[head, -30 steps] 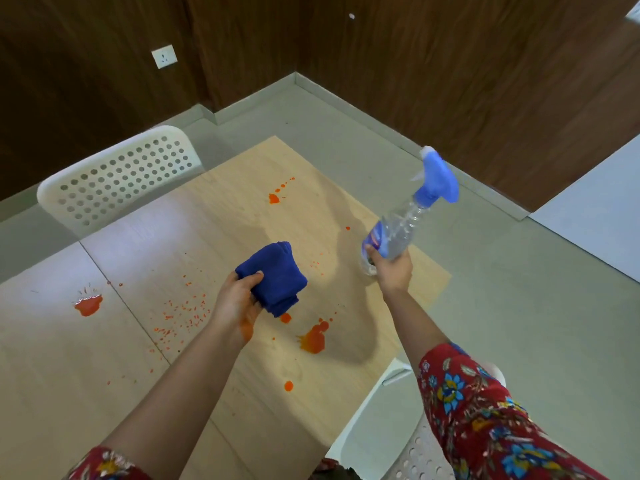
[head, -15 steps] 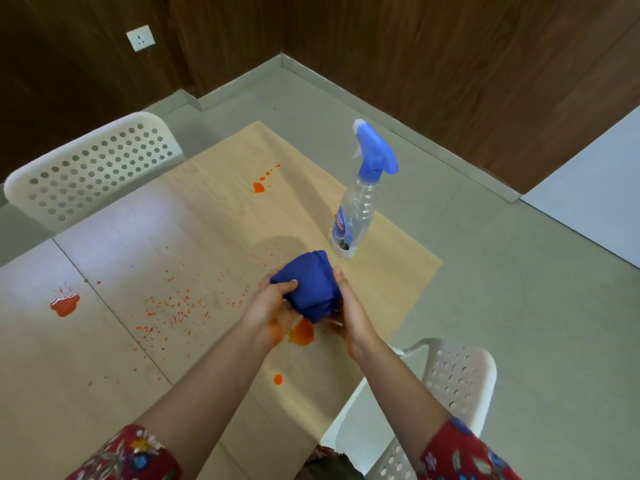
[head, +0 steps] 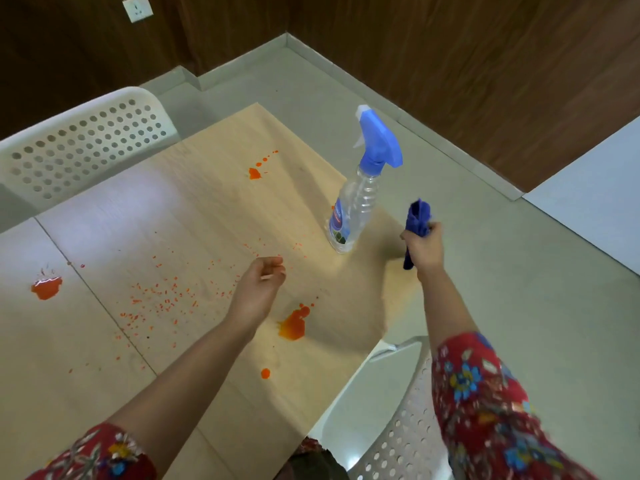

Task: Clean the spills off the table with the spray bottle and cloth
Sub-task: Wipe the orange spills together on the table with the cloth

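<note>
Cloth (head: 419,216) now in right hand (head: 426,251) alone, left hand (head: 259,289) loose, empty — orange spills (head: 292,325) across wooden table (head: 173,220).

Smooth, faintly glossy wood-look table (head: 194,216), clear plastic bottle (head: 356,206), seemingly soft cloth (head: 418,216).

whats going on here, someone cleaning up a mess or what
A person is cleaning a spattered wooden table. Their right hand grips a bunched blue cloth, held up in the air to the right of the spray bottle. The bottle stands upright on the table, untouched. The left hand hovers over the table, loosely curled, holding nothing. The orange puddle by the left wrist and the scattered specks are not yet wiped.
</note>
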